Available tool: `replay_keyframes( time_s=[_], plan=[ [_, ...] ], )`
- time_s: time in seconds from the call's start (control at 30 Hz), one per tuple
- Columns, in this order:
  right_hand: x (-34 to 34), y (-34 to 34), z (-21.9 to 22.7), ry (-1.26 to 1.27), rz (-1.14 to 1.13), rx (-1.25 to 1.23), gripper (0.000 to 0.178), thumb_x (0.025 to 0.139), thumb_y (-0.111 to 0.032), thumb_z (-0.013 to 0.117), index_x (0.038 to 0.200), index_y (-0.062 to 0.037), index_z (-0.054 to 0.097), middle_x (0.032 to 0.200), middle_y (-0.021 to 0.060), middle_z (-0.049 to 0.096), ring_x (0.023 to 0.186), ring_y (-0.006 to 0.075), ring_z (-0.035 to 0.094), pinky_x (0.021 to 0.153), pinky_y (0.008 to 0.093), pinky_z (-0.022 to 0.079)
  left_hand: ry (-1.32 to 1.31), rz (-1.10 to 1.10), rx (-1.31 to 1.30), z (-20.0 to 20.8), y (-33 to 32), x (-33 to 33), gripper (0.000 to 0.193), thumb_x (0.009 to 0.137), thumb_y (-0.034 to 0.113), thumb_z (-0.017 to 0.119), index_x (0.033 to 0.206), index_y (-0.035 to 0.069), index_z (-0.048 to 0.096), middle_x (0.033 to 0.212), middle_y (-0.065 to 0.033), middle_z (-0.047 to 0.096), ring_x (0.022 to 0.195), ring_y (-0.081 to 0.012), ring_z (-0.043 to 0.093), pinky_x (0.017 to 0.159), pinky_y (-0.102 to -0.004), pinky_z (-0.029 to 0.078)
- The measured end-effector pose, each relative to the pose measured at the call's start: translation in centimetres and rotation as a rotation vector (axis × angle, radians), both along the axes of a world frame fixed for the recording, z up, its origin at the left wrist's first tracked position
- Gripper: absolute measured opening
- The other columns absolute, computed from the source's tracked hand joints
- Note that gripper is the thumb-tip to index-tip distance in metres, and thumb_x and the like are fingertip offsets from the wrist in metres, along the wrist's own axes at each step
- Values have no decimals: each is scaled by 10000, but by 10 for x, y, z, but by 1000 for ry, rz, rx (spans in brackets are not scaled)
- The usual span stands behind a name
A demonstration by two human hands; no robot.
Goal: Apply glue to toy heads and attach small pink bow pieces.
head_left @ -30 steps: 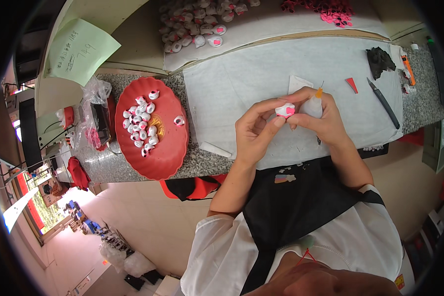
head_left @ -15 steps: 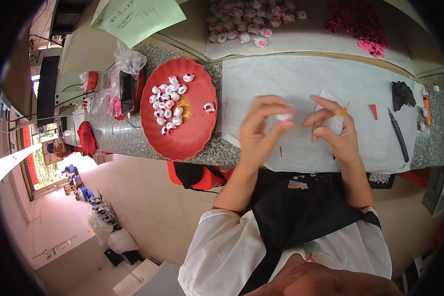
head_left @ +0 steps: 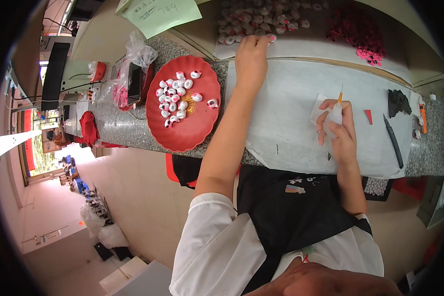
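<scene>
My left hand (head_left: pixel 251 56) reaches to the front edge of a heap of small white pieces with pink patches (head_left: pixel 256 22) on the shelf. Its fingers bend down among the nearest pieces, hiding their tips, so I cannot see whether one is pinched. Over the white sheet, my right hand (head_left: pixel 341 130) is wrapped round a small white squeeze bottle (head_left: pixel 335 116) with an orange needle tip (head_left: pixel 340 96) pointing up and away. To the left, a red scalloped dish (head_left: pixel 158 128) holds several similar white pieces, one (head_left: pixel 197 97) apart near its right side.
White paper sheet (head_left: pixel 276 113) covers the worktop. On it, right, lie a dark pen-shaped tool (head_left: pixel 393 140), a red sliver (head_left: pixel 368 117) and a black crumpled cloth (head_left: pixel 398 102). An orange cutter (head_left: pixel 423 118) lies beyond. Pink pieces (head_left: pixel 365 42) are heaped on the shelf.
My left hand has gone from above the sheet, where it held a white piece, to the shelf heap. One more piece lies in the dish. My right hand keeps the bottle, now more upright.
</scene>
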State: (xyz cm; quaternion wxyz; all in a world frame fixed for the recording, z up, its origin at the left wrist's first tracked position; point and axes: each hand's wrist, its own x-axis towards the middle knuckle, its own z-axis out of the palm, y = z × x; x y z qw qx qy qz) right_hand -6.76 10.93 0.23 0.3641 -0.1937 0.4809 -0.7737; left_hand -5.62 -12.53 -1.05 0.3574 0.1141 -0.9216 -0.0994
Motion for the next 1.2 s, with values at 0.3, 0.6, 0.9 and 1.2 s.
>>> replay_keyframes(
  time_s=[0.3,0.6,0.9,1.2],
  plan=[
    [-6,7,10,123,-168,39,365,712,-89,471,1054,6,386,1027,100,389,826,175,478,529,256,446,71,-304,1222,28,67,50,165,719,-9,507,880,23,528,893,-56,478,769,-108,497,621,-228,438],
    [-11,10,28,-29,-424,-202,259,626,-8,589,839,-3,442,864,104,449,698,129,465,545,207,382,283,-481,1628,5,106,64,237,721,-45,512,955,-6,506,981,-99,476,827,-129,499,719,-247,432],
    [-2,4,25,811,-419,-135,412,526,-46,730,846,-12,471,811,98,463,647,135,492,556,228,397,306,-495,1750,9,106,69,314,706,-73,520,1008,-16,452,1001,-113,484,897,-144,491,760,-241,410],
    [2,3,24,864,-387,-131,431,501,-30,739,851,-23,486,805,94,458,632,137,482,530,225,389,280,-529,1746,5,105,72,343,696,-87,525,1021,-27,433,1010,-121,488,939,-154,476,793,-241,388]
  ],
)
